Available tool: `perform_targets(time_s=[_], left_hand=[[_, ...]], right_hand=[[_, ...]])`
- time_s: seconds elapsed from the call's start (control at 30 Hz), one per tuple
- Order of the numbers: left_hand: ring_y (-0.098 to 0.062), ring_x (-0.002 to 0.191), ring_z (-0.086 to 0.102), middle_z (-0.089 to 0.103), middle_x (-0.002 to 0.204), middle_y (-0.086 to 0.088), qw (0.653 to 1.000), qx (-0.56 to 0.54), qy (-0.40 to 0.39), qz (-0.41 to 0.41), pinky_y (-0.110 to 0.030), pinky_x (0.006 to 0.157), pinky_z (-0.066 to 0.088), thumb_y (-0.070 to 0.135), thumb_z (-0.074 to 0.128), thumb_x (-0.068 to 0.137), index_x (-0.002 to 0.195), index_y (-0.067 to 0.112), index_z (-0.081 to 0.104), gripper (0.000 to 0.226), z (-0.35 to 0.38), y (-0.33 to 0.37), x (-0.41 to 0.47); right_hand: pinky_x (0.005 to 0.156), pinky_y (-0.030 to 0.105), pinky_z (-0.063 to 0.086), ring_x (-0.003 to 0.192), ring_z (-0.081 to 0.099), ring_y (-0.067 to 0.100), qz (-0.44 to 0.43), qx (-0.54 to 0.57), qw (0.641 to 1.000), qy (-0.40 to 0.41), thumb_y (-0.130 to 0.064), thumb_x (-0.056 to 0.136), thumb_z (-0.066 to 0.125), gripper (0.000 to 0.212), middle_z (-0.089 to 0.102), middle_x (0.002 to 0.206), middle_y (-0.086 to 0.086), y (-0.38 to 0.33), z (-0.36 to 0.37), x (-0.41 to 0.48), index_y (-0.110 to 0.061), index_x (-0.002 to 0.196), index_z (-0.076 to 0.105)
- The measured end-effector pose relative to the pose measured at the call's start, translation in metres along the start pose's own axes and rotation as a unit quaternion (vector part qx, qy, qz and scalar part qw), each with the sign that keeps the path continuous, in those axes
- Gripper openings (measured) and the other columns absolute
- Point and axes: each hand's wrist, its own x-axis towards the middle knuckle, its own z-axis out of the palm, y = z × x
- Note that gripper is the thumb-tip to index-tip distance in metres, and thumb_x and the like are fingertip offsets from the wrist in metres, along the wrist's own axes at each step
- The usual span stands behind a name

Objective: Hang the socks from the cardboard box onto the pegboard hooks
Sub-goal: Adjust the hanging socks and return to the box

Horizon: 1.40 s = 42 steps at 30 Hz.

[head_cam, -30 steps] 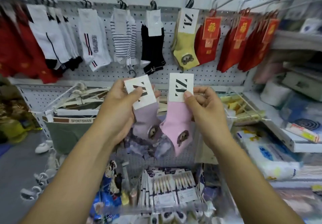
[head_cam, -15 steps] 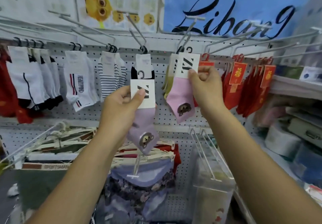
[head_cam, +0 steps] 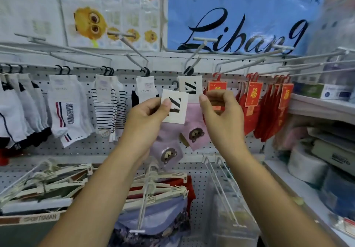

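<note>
My left hand [head_cam: 146, 116] pinches the white card of a lilac bear sock [head_cam: 168, 153], thumb on the card's face, and holds it up in front of the pegboard [head_cam: 134, 151]. A pink bear sock [head_cam: 194, 131] hangs by its card from a black hanger on a pegboard hook [head_cam: 189, 62], over a yellow sock that barely shows. My right hand [head_cam: 221, 116] hovers just right of the pink sock. Its thumb and curled fingers are apart, with nothing between them. The cardboard box is out of view.
White, striped and black socks [head_cam: 107, 110] hang to the left, red socks [head_cam: 269, 108] to the right. Long bare hook arms [head_cam: 269, 62] jut out at head height. Hangers with underwear [head_cam: 159, 194] sit below. Shelves with boxed goods [head_cam: 322, 131] stand at the right.
My right hand carried the pink sock up to the hook, left it hanging and let go. My left hand raised the lilac sock toward the same hook. The view tilted upward.
</note>
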Motion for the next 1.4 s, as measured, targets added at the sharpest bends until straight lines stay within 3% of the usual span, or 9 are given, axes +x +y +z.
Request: perform_targets(time_s=[0.23, 0.33, 0.47, 0.73, 0.97, 1.07, 1.2, 1.3, 1.4], left_hand=[[-0.021, 0.097, 0.075, 0.079, 0.097, 0.000, 0.999, 0.000, -0.028, 0.031, -0.047, 0.095, 0.058, 0.031, 0.070, 0.095, 0.101, 0.019, 0.078, 0.016, 0.011, 0.005, 0.006], [-0.006, 0.094, 0.071, 0.076, 0.097, 0.009, 0.993, 0.060, 0.069, 0.072, -0.030, 0.090, 0.057, 0.032, 0.072, 0.092, 0.104, 0.022, 0.074, 0.015, 0.002, 0.004, 0.016], [0.000, 0.117, 0.057, 0.060, 0.124, 0.014, 0.968, 0.095, 0.174, 0.153, -0.024, 0.100, 0.045, 0.035, 0.075, 0.090, 0.125, 0.027, 0.053, 0.042, -0.014, 0.003, 0.037], [-0.003, 0.124, 0.058, 0.064, 0.131, 0.009, 0.962, 0.122, 0.130, 0.206, -0.039, 0.111, 0.045, 0.033, 0.071, 0.093, 0.123, 0.027, 0.062, 0.032, -0.023, 0.006, 0.061], [-0.002, 0.129, 0.054, 0.059, 0.133, 0.018, 0.968, 0.144, 0.098, 0.179, -0.044, 0.108, 0.048, 0.028, 0.070, 0.094, 0.135, 0.029, 0.055, 0.043, -0.029, 0.008, 0.049], [-0.003, 0.127, 0.054, 0.059, 0.134, 0.017, 0.966, 0.182, 0.092, 0.156, -0.038, 0.108, 0.048, 0.029, 0.070, 0.095, 0.138, 0.033, 0.053, 0.046, -0.033, 0.008, 0.035], [-0.003, 0.127, 0.051, 0.058, 0.139, 0.012, 0.957, 0.240, 0.061, 0.150, -0.022, 0.108, 0.039, 0.032, 0.069, 0.095, 0.139, 0.033, 0.056, 0.046, -0.037, 0.002, 0.003], [0.014, 0.120, 0.041, 0.053, 0.136, 0.021, 0.942, 0.281, 0.016, 0.182, 0.005, 0.094, 0.025, 0.029, 0.069, 0.095, 0.137, 0.028, 0.059, 0.043, -0.038, -0.004, -0.025], [0.010, 0.125, 0.040, 0.051, 0.137, 0.021, 0.931, 0.306, -0.031, 0.194, 0.003, 0.097, 0.022, 0.030, 0.068, 0.095, 0.136, 0.025, 0.061, 0.041, -0.042, -0.012, -0.054]], right_hand=[[0.082, 0.039, 0.058, 0.084, 0.068, 0.008, -0.011, 0.055, 0.994, -0.099, -0.025, 0.093, 0.071, 0.023, 0.070, 0.086, -0.004, -0.016, 0.003, 0.007, -0.022, 0.116, 0.066], [0.084, 0.042, 0.060, 0.089, 0.072, 0.014, -0.006, 0.072, 0.995, -0.062, -0.019, 0.095, 0.069, 0.023, 0.073, 0.092, 0.002, -0.012, 0.000, 0.019, -0.023, 0.117, 0.064], [0.085, 0.044, 0.059, 0.092, 0.070, 0.020, -0.017, 0.068, 0.997, -0.043, -0.021, 0.095, 0.069, 0.026, 0.071, 0.095, 0.005, -0.012, -0.003, 0.041, -0.031, 0.118, 0.063], [0.073, 0.018, 0.055, 0.077, 0.061, -0.007, -0.074, -0.005, 0.993, -0.088, -0.018, 0.095, 0.068, 0.030, 0.064, 0.105, -0.005, -0.007, 0.003, 0.052, -0.034, 0.121, 0.066], [0.092, 0.022, 0.047, 0.103, 0.059, 0.010, -0.088, -0.069, 0.990, -0.082, -0.030, 0.091, 0.073, 0.044, 0.052, 0.115, -0.004, -0.003, 0.002, 0.047, -0.035, 0.132, 0.060], [0.100, 0.022, 0.041, 0.118, 0.052, 0.010, -0.085, -0.094, 0.988, -0.086, -0.035, 0.089, 0.074, 0.057, 0.049, 0.123, -0.007, 0.001, -0.002, 0.034, -0.034, 0.142, 0.053], [0.110, 0.038, 0.044, 0.131, 0.047, 0.011, -0.089, -0.125, 0.982, -0.105, -0.034, 0.091, 0.073, 0.069, 0.046, 0.138, -0.008, 0.005, -0.015, 0.005, -0.030, 0.152, 0.040], [0.113, 0.036, 0.041, 0.133, 0.046, 0.011, -0.086, -0.154, 0.978, -0.116, -0.033, 0.091, 0.072, 0.069, 0.047, 0.144, -0.006, 0.005, -0.031, -0.026, -0.026, 0.152, 0.040], [0.115, 0.029, 0.036, 0.136, 0.044, 0.012, -0.080, -0.197, 0.968, -0.134, -0.035, 0.091, 0.072, 0.065, 0.048, 0.145, -0.003, 0.005, -0.047, -0.062, -0.021, 0.149, 0.046]])
